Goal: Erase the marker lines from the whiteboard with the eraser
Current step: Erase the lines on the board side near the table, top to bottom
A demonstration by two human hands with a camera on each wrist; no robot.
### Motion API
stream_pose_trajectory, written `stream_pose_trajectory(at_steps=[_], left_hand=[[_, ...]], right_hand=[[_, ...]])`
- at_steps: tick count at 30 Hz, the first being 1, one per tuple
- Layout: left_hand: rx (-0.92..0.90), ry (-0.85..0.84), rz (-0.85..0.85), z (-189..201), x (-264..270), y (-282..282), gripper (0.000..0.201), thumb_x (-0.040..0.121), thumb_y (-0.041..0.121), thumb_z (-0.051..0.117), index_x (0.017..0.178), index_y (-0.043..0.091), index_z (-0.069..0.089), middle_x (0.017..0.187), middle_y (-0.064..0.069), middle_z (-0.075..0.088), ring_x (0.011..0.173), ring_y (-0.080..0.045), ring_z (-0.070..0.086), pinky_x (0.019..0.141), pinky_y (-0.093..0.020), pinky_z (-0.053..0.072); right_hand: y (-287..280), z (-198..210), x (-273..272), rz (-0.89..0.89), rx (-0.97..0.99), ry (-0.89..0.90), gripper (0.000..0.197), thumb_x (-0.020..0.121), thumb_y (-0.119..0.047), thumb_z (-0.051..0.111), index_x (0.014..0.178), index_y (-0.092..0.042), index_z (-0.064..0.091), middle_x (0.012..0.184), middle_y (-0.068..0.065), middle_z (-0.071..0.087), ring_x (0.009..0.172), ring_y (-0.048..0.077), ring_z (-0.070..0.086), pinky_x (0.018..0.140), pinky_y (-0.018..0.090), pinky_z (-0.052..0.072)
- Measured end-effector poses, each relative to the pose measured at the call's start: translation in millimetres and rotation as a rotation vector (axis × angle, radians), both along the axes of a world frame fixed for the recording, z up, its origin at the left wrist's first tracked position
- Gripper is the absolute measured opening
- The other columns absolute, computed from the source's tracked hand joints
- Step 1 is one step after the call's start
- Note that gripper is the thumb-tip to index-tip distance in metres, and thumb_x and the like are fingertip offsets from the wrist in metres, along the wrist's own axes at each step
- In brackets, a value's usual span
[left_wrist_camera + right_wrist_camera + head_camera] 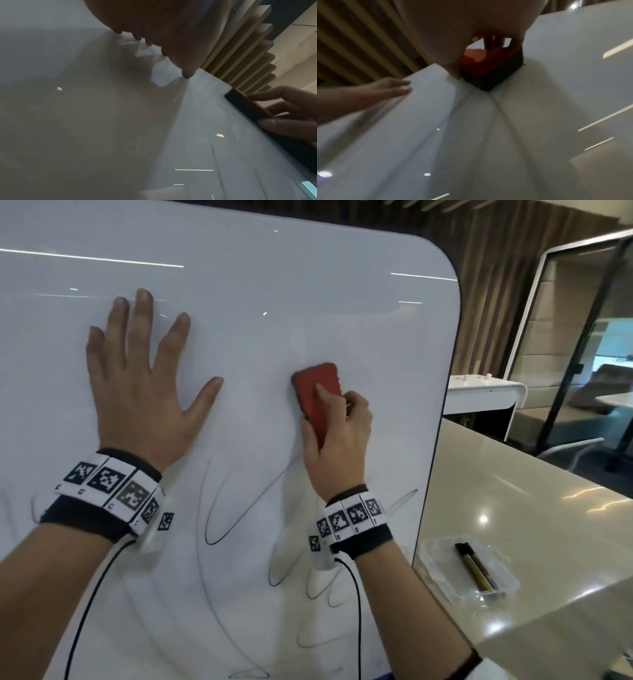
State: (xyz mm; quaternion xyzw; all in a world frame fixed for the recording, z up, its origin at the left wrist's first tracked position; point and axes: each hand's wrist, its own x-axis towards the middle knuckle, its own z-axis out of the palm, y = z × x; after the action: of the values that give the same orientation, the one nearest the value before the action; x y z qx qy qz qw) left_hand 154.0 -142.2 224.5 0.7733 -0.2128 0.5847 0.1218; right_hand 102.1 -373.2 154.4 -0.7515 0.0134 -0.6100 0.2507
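– Where is the eraser [317, 397] now?
– On the whiteboard [308, 302], above the marker lines [239, 508], right hand [337, 440] gripping it. The left hand [137, 392] rests flat, fingers spread.
– Then draw it down over the loops, pad kept flat.

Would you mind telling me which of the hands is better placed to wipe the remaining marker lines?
Right. The right hand already grips the eraser just above the marker lines; the left hand lies flat on the whiteboard.
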Motion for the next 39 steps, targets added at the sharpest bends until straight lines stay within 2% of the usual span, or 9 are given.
stream_pose_trajectory(at_steps=[2,8,10,16,21,24,32,36,39], left_hand=[[0.017,0.019,0.003,0,0,1,0.07,0.101,0.062,0.044,0.159,0.025,0.027,0.17,-0.012,0.011,0.157,-0.035,0.011,0.125,-0.056,0.009],[0.046,0.056,-0.027,3,-3,6,0.072,0.099,0.058,0.05,0.158,0.025,0.029,0.17,-0.011,0.012,0.157,-0.034,0.011,0.126,-0.056,0.01],[0.055,0.094,-0.098,5,-4,13,0.07,0.096,0.054,0.054,0.156,0.025,0.033,0.17,-0.01,0.012,0.157,-0.033,0.009,0.126,-0.054,0.008],[-0.074,0.077,-0.094,-15,-18,57,0.061,0.099,0.05,0.057,0.151,0.023,0.04,0.166,-0.018,0.016,0.155,-0.039,0.012,0.126,-0.055,0.012],[-0.049,0.117,0.013,-35,-7,112,0.067,0.101,0.054,0.051,0.158,0.026,0.03,0.169,-0.014,0.011,0.156,-0.037,0.009,0.127,-0.051,0.01],[0.016,0.109,0.027,-41,3,121,0.069,0.102,0.056,0.049,0.16,0.027,0.025,0.17,-0.014,0.008,0.157,-0.036,0.007,0.127,-0.053,0.01],[-0.001,0.102,0.004,-43,2,119,0.069,0.103,0.057,0.047,0.161,0.028,0.024,0.17,-0.014,0.008,0.157,-0.036,0.006,0.127,-0.053,0.007],[0.031,0.128,0.003,-42,5,124,0.07,0.103,0.057,0.046,0.161,0.029,0.022,0.17,-0.013,0.006,0.157,-0.035,0.005,0.127,-0.053,0.007],[0.043,0.137,0.02,-42,5,124,0.069,0.104,0.059,0.042,0.162,0.028,0.02,0.17,-0.014,0.007,0.157,-0.036,0.006,0.127,-0.055,0.009]], right_hand=[[-16,-29,-3,-0.035,0.01,0.017,0.047,0.091,-0.024,0.069,0.136,-0.019,0.055,0.13,0.016,0.046,0.114,0.027,0.045,0.101,0.035,0.036],[-64,-86,-10,-0.16,1.139,-0.005,0.057,0.091,-0.022,0.067,0.142,-0.016,0.044,0.133,0.025,0.044,0.123,0.044,0.046,0.107,0.05,0.042],[-34,-52,-1,-0.122,1.04,-0.041,0.056,0.091,-0.02,0.067,0.143,-0.015,0.044,0.133,0.024,0.044,0.121,0.041,0.046,0.106,0.044,0.041],[56,-21,7,0.01,0.009,0.007,0.048,0.089,-0.021,0.07,0.135,-0.017,0.057,0.125,0.017,0.047,0.109,0.028,0.044,0.097,0.035,0.033],[-8,-105,-8,-0.103,0.62,-0.028,0.055,0.088,-0.024,0.066,0.139,-0.009,0.051,0.128,0.023,0.052,0.117,0.038,0.047,0.107,0.049,0.039],[3,-98,-10,-0.112,1.037,0.038,0.056,0.092,-0.017,0.065,0.144,-0.012,0.044,0.135,0.026,0.044,0.122,0.043,0.045,0.106,0.046,0.04],[132,-50,9,0.055,-0.056,0.041,0.046,0.09,-0.022,0.07,0.134,-0.019,0.056,0.126,0.019,0.048,0.109,0.031,0.047,0.098,0.037,0.037],[73,-118,7,-0.084,0.465,-0.015,0.055,0.086,-0.023,0.068,0.136,-0.005,0.053,0.125,0.023,0.053,0.116,0.035,0.047,0.106,0.043,0.037],[56,-135,-2,-0.128,1.053,-0.01,0.054,0.09,-0.025,0.067,0.139,-0.013,0.045,0.131,0.025,0.047,0.119,0.044,0.052,0.102,0.051,0.046]])
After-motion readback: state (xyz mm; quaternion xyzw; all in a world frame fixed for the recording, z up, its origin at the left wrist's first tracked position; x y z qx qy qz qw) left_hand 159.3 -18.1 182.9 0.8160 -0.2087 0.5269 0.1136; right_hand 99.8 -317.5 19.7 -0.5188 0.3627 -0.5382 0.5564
